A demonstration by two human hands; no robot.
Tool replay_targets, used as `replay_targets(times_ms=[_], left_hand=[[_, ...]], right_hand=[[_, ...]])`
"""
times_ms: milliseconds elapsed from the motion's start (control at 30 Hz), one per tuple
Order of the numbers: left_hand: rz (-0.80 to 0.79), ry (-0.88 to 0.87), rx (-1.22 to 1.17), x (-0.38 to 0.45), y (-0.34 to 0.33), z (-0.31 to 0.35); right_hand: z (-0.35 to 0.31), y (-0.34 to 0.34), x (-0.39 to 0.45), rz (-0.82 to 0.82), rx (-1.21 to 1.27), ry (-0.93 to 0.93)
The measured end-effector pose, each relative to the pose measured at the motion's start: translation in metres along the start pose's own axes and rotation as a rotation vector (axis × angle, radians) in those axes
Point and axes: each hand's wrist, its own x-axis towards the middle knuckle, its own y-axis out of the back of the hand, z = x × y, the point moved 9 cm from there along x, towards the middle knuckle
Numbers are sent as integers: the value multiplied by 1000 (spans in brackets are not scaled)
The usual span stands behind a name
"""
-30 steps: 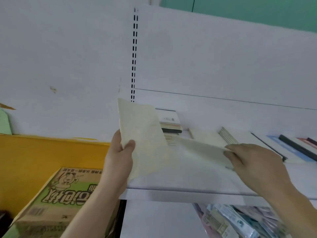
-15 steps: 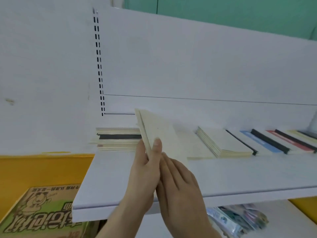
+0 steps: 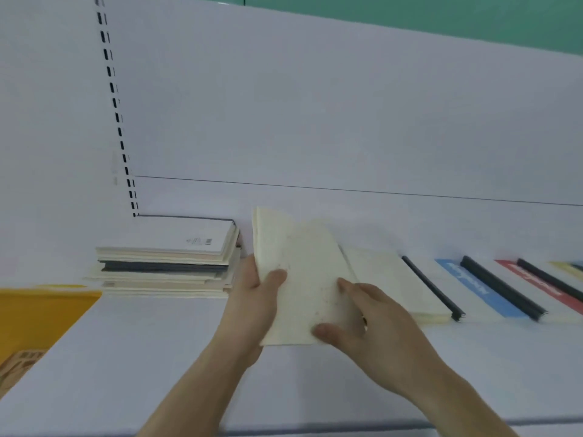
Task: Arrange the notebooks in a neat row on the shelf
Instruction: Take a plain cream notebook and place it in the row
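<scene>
**Both hands holding a cream notebook over the shelf**

The left hand (image 3: 255,298) is gripping a cream notebook (image 3: 303,279) along its left edge, thumb curled over the cover and fingers behind it. The right hand (image 3: 372,326) is holding the same notebook at its lower right corner, thumb pressing the bottom edge and the index finger lying on the cover. The notebook is tilting, its far end raised above the white shelf (image 3: 142,357). Its cover is showing faint specks but no writing that can be read.

Just left of the left hand, a stack of notebooks (image 3: 167,263) is lying flat against the back panel; the top one is carrying a small printed mark and a barcode, too small to read. The layers are too blurred to count.

To the right of the right hand, a row of notebooks is lying overlapped: a cream one (image 3: 400,282) just beside the held notebook, then one with a blue band (image 3: 473,288) and one with a red band (image 3: 539,285), each bearing white lettering too blurred to read. Three black spines are showing in this row, and a yellow cover (image 3: 564,268) is sitting at the far right edge.
</scene>
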Motion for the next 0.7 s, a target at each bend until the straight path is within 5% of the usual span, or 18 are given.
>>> replay_targets(times_ms=[333,500,700], left_hand=[[99,-38,593,75,-21,-26],[58,-31,1101,103,-29,-45],[-1,-6,1321,109,-27,-53]], right_hand=[[33,-8,64,68,-82,39],[37,-24,83,38,-351,104],[52,-43,87,39,-517,123]])
